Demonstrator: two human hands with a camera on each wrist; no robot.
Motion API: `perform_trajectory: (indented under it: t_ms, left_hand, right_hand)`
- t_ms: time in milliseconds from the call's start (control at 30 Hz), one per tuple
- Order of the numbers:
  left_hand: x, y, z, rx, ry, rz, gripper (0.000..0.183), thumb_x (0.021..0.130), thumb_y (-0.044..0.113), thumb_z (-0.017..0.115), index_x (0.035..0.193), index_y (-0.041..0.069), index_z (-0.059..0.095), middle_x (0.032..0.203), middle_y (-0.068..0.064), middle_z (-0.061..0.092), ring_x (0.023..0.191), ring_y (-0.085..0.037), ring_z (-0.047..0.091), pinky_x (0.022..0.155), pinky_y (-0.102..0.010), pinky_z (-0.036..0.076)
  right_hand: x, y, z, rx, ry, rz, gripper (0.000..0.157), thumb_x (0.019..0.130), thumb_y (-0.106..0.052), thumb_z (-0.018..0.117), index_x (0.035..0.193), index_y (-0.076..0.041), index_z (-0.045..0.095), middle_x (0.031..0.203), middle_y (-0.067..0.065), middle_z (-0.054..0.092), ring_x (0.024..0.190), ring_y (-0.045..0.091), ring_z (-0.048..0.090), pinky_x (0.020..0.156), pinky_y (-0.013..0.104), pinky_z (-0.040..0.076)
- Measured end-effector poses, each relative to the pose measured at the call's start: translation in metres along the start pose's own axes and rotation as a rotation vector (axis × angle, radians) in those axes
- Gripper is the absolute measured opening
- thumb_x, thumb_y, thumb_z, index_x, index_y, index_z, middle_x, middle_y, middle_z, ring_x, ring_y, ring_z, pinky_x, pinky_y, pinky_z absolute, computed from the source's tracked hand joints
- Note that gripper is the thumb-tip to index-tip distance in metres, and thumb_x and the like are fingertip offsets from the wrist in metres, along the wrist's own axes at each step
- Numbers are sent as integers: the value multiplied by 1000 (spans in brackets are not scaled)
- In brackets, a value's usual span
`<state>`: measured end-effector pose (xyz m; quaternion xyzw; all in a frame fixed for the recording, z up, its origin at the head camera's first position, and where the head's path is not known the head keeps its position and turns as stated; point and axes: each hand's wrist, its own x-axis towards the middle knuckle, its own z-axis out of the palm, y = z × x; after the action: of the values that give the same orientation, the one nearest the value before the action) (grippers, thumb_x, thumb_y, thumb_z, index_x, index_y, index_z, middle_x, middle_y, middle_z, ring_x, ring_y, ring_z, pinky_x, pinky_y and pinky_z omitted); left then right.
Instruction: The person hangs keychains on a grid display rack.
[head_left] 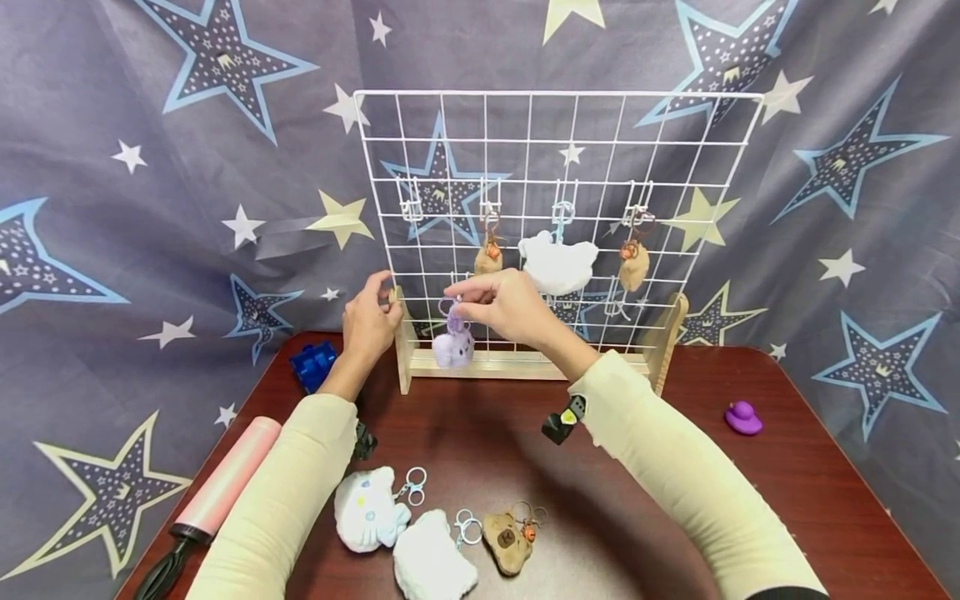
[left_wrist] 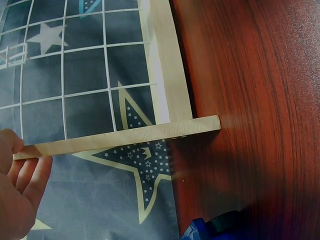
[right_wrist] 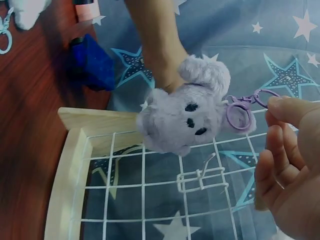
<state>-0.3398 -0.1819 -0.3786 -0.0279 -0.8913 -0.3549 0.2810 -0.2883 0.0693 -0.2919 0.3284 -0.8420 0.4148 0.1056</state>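
Observation:
My right hand (head_left: 513, 307) pinches the purple ring of a lilac plush keychain (head_left: 453, 348) in front of the lower left of a white wire grid rack (head_left: 529, 142). In the right wrist view, thumb and forefinger hold one ring (right_wrist: 265, 93), and the plush with its dark eyes and nose hangs from it. A white wire hook (right_wrist: 202, 180) sits on the grid close by. My left hand (head_left: 369, 321) grips the top of the rack's left wooden side post (left_wrist: 125, 136), with the thumb on one side and fingers on the other.
Brown keychains (head_left: 633, 267) and a white plush (head_left: 558, 262) hang from the grid's hooks. White plush keychains (head_left: 433, 560) and a brown one (head_left: 507, 542) lie at the table front. A pink cylinder (head_left: 231, 475) and blue object (head_left: 313, 365) stand left, a purple duck (head_left: 742, 418) right.

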Motion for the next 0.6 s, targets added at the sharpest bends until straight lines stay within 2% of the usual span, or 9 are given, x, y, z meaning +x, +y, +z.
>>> perform_trajectory:
  t_ms: [100,267,400,600]
  left_hand:
    - [0,-1,0,2,-5,-5,53,87,12,68,138,19,58,116,-13,74,100,-31,76,94,-54,52]
    - [1,1,0,5,-8,-4,52,88,13,69,138,19,58,116,-14,74,100,-32,76,94,-54,51]
    - [1,1,-1,3,-12,-5,52,88,13,69,139,19,58,117,-14,74,100,-32,76,94,-55,51]
    - [1,-1,0,-1,-18,-15,53,87,14,68,139,19,57,119,-14,75,101,-30,76,96,-54,51]
  right_hand:
    - [7,-6,-1,7,22,14,24,89,-17,78,113,-15,80,83,2,75,71,9,67,65,23,54]
    - [22,-17,-5,29,61,22,25,90,-15,76,115,-14,78,86,4,77,73,11,69,63,23,54]
    - [36,-25,-7,0,115,27,25,90,-16,76,115,-15,78,87,2,78,73,10,70,63,22,53]
    - [54,-38,-7,-60,182,55,24,91,-20,76,115,-20,79,87,-1,79,64,6,62,57,21,44]
